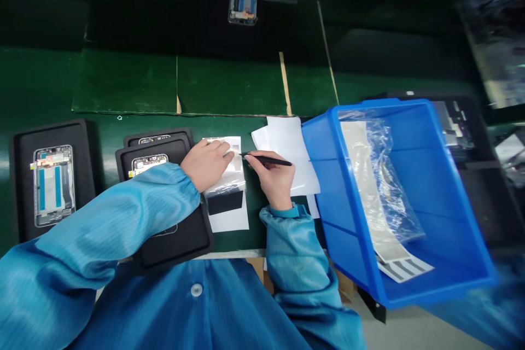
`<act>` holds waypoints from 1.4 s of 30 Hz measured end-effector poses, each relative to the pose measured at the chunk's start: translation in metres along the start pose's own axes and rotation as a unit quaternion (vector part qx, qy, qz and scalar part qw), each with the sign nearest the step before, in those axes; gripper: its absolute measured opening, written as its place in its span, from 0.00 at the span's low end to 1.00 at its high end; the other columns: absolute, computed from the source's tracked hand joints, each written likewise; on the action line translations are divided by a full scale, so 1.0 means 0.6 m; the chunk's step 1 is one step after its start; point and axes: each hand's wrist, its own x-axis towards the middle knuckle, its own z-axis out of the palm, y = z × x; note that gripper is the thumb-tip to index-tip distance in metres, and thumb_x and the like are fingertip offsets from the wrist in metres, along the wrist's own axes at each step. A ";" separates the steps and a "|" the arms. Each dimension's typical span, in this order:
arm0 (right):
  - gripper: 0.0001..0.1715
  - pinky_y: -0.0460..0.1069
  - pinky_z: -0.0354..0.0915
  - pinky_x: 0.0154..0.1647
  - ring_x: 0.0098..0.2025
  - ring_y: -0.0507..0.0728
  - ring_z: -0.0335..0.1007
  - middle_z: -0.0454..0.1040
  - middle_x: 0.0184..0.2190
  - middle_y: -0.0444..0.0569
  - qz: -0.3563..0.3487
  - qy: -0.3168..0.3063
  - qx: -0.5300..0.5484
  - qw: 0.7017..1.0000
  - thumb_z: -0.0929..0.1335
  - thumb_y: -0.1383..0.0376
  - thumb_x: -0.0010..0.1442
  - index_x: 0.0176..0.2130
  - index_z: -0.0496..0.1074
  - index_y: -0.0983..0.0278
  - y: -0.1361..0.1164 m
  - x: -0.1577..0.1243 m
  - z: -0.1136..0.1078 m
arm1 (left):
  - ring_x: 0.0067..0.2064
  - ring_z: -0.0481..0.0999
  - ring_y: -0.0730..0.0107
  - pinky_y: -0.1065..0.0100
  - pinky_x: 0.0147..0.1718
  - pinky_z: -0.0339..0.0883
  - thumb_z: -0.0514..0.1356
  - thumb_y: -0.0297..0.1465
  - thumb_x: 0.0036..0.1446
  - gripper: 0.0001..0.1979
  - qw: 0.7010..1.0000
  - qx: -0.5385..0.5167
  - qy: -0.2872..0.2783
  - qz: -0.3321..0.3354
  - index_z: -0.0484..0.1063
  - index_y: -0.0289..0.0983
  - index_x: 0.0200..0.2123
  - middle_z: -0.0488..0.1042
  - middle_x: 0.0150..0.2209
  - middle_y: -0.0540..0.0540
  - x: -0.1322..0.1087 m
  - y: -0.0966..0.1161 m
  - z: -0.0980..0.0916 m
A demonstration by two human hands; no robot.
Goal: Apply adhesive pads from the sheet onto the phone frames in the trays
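The white sheet is best held flat by even, light pressure from the left hand, so that it is not dragged over the tabletop when its edge is worked at. The slim black tool is best kept at a low angle, with its tip slid along the surface rather than dug in, since the sheet and its film could probably be creased or scratched. The wrist is best steadied so that small strokes can be made.

The tool is clamped between the thumb and fingers of the right hand, and its tip is pointed leftward, at the sheet's edge just beside the left fingertips. The left hand is laid on the sheet with its fingers close together and bent; whether anything is pinched beneath them cannot be told.

The sheet is placed under the left hand and just left of the right hand. It is plain white and narrow, partly covered by a glossy, clear film that is rippled and marked by bright reflections. A matt, dark rectangle is shown on it, slightly tilted, on the body side of the left hand. To the right of the right hand, loose white papers and a blue bin are seen; black trays are set beside and below the left hand.
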 end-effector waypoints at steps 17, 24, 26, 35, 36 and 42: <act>0.13 0.54 0.77 0.38 0.34 0.58 0.80 0.83 0.33 0.50 -0.014 0.016 -0.039 0.999 0.77 0.58 0.52 0.35 0.80 0.63 -0.034 -0.010 0.002 | 0.51 0.75 0.59 0.58 0.47 0.64 0.56 0.27 0.64 0.13 0.985 -0.149 0.049 -0.074 0.75 0.37 0.49 0.78 0.49 0.43 -0.071 -0.040 -0.031; 0.15 0.53 0.78 0.36 0.33 0.58 0.80 0.83 0.33 0.52 0.008 0.006 -0.049 0.999 0.77 0.57 0.52 0.36 0.80 0.65 -0.006 -0.002 0.005 | 0.53 0.73 0.58 0.53 0.54 0.57 0.54 0.26 0.66 0.11 0.996 -0.052 0.075 -0.022 0.78 0.34 0.40 0.78 0.49 0.40 -0.069 -0.028 0.004; 0.15 0.53 0.78 0.37 0.33 0.58 0.80 0.83 0.33 0.52 0.008 0.008 -0.052 0.999 0.77 0.57 0.51 0.36 0.81 0.65 -0.007 -0.003 0.006 | 0.52 0.73 0.58 0.52 0.55 0.57 0.54 0.27 0.66 0.12 0.996 -0.042 0.072 -0.020 0.79 0.33 0.38 0.78 0.47 0.39 -0.067 -0.028 0.010; 0.13 0.53 0.75 0.35 0.30 0.56 0.78 0.82 0.30 0.49 0.024 0.041 -0.008 0.999 0.79 0.60 0.49 0.33 0.81 0.64 0.001 -0.006 0.002 | 0.50 0.74 0.58 0.50 0.58 0.56 0.53 0.27 0.66 0.14 0.998 -0.031 0.054 -0.018 0.80 0.33 0.38 0.79 0.46 0.39 -0.064 -0.028 0.011; 0.12 0.52 0.74 0.35 0.30 0.56 0.77 0.82 0.29 0.49 0.022 0.047 0.001 0.999 0.79 0.60 0.49 0.33 0.81 0.65 0.000 -0.006 0.001 | 0.50 0.74 0.59 0.50 0.58 0.56 0.53 0.27 0.66 0.14 0.998 -0.032 0.053 -0.017 0.80 0.33 0.38 0.79 0.46 0.39 -0.064 -0.028 0.011; 0.10 0.51 0.72 0.32 0.27 0.54 0.76 0.81 0.27 0.46 -0.015 0.081 0.075 0.994 0.79 0.62 0.49 0.32 0.80 0.64 -0.038 -0.017 -0.011 | 0.49 0.75 0.60 0.50 0.60 0.55 0.52 0.22 0.65 0.15 0.995 -0.083 0.040 -0.025 0.79 0.33 0.36 0.79 0.42 0.39 -0.061 -0.033 0.005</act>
